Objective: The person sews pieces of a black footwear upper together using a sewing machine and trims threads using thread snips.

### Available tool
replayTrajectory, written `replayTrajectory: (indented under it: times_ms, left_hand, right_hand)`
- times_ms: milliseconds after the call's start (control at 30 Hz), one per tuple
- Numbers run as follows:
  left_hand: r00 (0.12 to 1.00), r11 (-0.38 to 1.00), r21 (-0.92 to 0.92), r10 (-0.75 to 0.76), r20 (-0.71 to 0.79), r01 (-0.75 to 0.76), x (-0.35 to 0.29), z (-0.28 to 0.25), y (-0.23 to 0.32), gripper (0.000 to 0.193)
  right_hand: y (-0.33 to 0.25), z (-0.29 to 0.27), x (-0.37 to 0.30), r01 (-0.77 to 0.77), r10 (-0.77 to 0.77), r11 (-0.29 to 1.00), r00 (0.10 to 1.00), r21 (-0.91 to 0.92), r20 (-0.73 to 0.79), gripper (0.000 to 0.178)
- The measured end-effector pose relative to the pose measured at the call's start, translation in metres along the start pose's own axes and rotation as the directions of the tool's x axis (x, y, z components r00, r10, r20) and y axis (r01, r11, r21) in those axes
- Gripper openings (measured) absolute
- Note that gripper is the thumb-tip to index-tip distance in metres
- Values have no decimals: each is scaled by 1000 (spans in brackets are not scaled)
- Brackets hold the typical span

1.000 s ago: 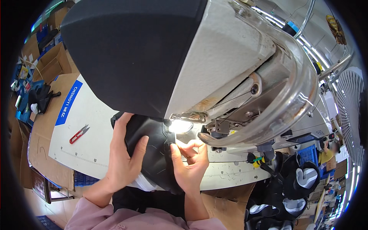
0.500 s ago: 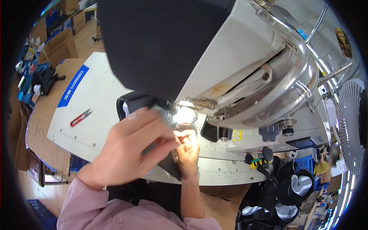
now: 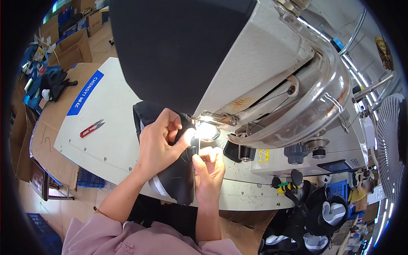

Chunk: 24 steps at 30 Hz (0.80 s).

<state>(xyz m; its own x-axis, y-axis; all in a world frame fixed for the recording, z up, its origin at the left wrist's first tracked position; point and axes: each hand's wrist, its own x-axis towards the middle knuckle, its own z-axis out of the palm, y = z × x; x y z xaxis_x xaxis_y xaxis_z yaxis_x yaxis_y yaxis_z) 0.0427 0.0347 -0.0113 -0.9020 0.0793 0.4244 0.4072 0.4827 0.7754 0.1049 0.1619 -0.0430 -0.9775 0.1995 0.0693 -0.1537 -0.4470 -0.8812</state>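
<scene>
Down came the left hand (image 3: 159, 142), thumb by the black piece (image 3: 178, 182), grip unclear; the right hand (image 3: 208, 170) pinched its edge! On the bench (image 3: 114, 114), beside the machine (image 3: 259, 59), it now looked better steadied.

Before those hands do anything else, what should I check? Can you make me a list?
1. Left hand over the black piece: ok.
2. Right hand at that piece's right edge: ok.
3. Bright light switched on: ok.
4. Red snips lying apart from both hands: ok.
5. Left thumb clear of the sewing machine's needle: cannot tell, glare there.
</scene>
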Motion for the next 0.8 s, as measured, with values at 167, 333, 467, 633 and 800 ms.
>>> replayTrajectory:
  times_ms: [167,333,467,633,800]
  left_hand:
    - [980,973,-217,34,-195,-77,-5,14,-6,19]
    - [978,980,-172,67,-197,-101,1,8,-4,19]
    - [992,971,-230,37,-120,-64,8,2,-2,16]
    - [988,961,-246,98,-122,-126,15,-4,1,11]
    - [999,979,-203,13,-30,-19,18,-6,-2,5]
  right_hand:
    - [1,-3,1,-28,25,998,999,-55,-44,32]
    - [1,8,2,-1,-1,1000,997,-28,-83,26]
    - [-2,14,2,-1,-2,1000,994,-31,-105,19]
    - [-3,17,2,-50,43,998,989,-46,-138,20]
    - [9,6,2,63,-116,967,971,-246,-208,18]
